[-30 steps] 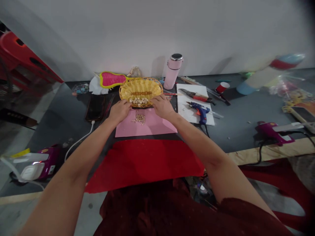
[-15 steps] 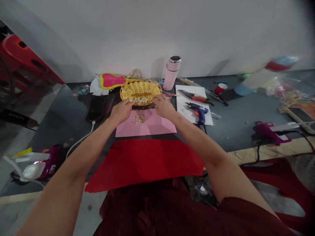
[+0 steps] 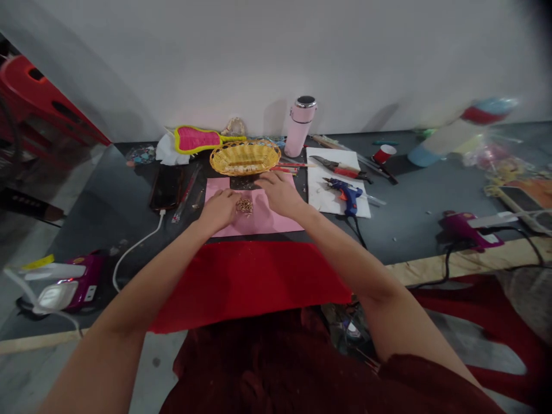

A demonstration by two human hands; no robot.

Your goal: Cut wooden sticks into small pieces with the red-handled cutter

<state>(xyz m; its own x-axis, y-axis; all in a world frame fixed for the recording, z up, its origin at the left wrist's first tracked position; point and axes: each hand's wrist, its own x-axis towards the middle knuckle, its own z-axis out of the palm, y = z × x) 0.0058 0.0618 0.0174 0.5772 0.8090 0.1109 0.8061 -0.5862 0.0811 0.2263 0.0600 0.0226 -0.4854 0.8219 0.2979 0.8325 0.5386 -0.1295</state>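
A small pile of beige-brown bits [image 3: 244, 207], too small to name, lies on a pink paper sheet [image 3: 271, 224]. My left hand [image 3: 219, 208] rests over the left part of the sheet, its fingertips at the pile's edge and its fingers lightly bent and apart. On the other side, my right hand [image 3: 279, 192] hovers above or touches the sheet, fingers stretched out toward the pile; nothing shows in its grasp. Just behind both hands stands a yellow woven basket [image 3: 245, 158] with pale bits along its near inner side.
Red cloth [image 3: 254, 276] covers the near table edge. On the right are a blue glue gun [image 3: 351, 195], pliers [image 3: 340, 168] and a pink bottle [image 3: 299, 127]. To the left lie a phone [image 3: 166, 188] with its cable and a purple power strip [image 3: 81, 282].
Both hands have come off the basket's near rim and moved toward me over the pink sheet. The basket sits slightly farther back, and the loose pile is more gathered.
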